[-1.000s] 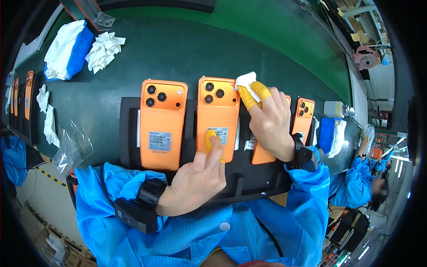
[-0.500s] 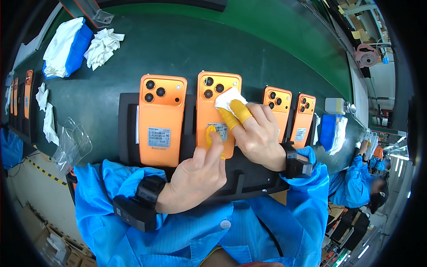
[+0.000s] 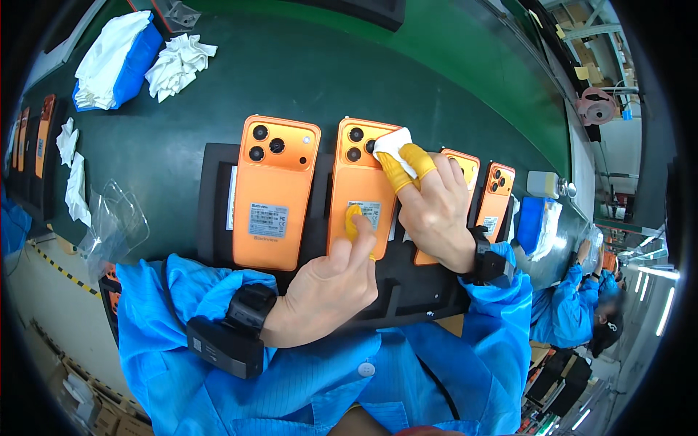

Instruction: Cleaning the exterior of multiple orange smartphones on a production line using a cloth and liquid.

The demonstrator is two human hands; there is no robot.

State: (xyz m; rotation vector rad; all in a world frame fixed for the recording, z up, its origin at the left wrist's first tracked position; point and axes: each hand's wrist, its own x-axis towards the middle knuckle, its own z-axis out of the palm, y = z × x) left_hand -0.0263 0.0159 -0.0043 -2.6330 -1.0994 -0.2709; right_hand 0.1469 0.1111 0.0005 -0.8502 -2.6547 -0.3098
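Observation:
In the middle, an orange phone [image 3: 350,182] lies back up, three lenses at its top. My left hand [image 3: 331,287] steadies its lower part. A yellow finger cot covers the index finger, which presses on the pale label [image 3: 368,212]; the remaining fingers curl in. Between yellow-covered fingers my right hand [image 3: 438,218] pinches a folded white cloth [image 3: 393,142], pressed on the phone's upper right beside the lenses, partly covering one. Left of it lies another orange phone [image 3: 273,189], back up. Two more [image 3: 462,167] [image 3: 495,192] lie to the right, one partly hidden by my right hand.
The phones rest on a black tray [image 3: 218,211] on a dark green table [image 3: 291,65]. Back left are a blue pack of white cloths [image 3: 138,65] and a crumpled cloth heap [image 3: 179,65]. A clear plastic bag [image 3: 113,225] sits left. Another blue pack [image 3: 534,221] stands right.
The white cloth in my right hand has slid up the phone toward its top edge, beside the lenses. My left hand stays on the label. The whole view has shifted slightly.

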